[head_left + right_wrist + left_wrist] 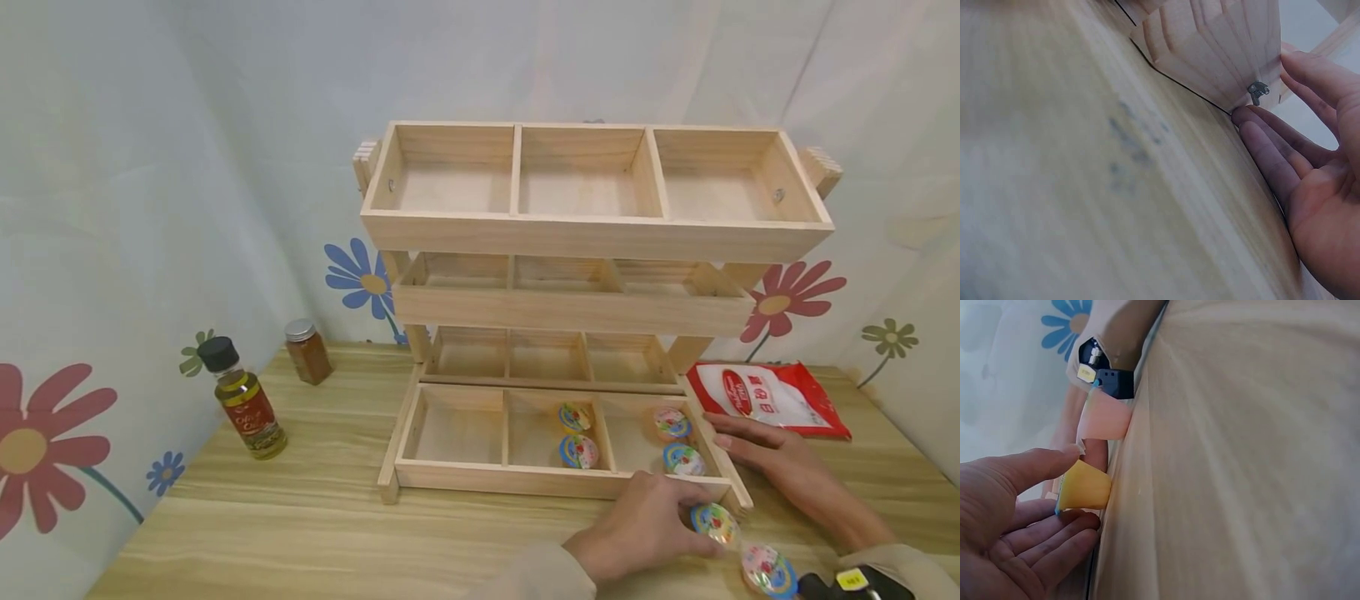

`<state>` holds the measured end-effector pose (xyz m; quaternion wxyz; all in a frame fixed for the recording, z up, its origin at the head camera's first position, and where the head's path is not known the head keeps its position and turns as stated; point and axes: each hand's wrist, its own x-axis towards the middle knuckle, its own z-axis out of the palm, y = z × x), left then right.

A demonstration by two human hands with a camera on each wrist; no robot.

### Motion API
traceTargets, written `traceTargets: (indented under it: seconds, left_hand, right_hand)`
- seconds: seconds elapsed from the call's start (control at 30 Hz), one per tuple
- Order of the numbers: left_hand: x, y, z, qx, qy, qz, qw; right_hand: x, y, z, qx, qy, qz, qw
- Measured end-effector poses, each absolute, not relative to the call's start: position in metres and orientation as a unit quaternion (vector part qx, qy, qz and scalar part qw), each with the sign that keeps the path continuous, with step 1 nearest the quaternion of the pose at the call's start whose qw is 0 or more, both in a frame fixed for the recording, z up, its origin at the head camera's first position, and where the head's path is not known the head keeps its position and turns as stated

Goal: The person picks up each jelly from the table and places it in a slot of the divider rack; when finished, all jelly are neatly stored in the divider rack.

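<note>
At the table [262, 517], my left hand [647, 527] pinched a cup [714, 523], while my right hand [797, 468], fingers straight, touched the rack [573, 311], maybe steadying it.

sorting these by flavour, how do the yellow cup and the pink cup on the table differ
Colour: the yellow cup has a yellow body, while the pink cup has a pale pink one.
Hand: the yellow cup is between the thumb and fingers of the left hand; the pink cup has none around it.
Place: the yellow cup is nearer the wooden rack than the pink cup.
Shared: both taper, narrow end down.
</note>
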<state>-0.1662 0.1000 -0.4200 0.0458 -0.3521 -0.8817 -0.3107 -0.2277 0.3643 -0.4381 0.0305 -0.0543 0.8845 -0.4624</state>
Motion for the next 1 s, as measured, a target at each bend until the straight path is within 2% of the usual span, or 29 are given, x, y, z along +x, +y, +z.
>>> traceTargets:
  seconds: [0.6,1.0]
  left_hand:
    - [-0.1640,0.1022,-0.4222,-0.352,-0.879,-0.313,0.070]
    - [-0.1612,0.0986,-0.4171,-0.341,-0.870,-0.353,0.046]
  right_hand:
    - [-0.2269,0.3634,-0.4347,-0.049,0.892,-0.449,0.036]
    - [-0.2288,0.3635,-0.4354,-0.037,0.891,-0.451,0.047]
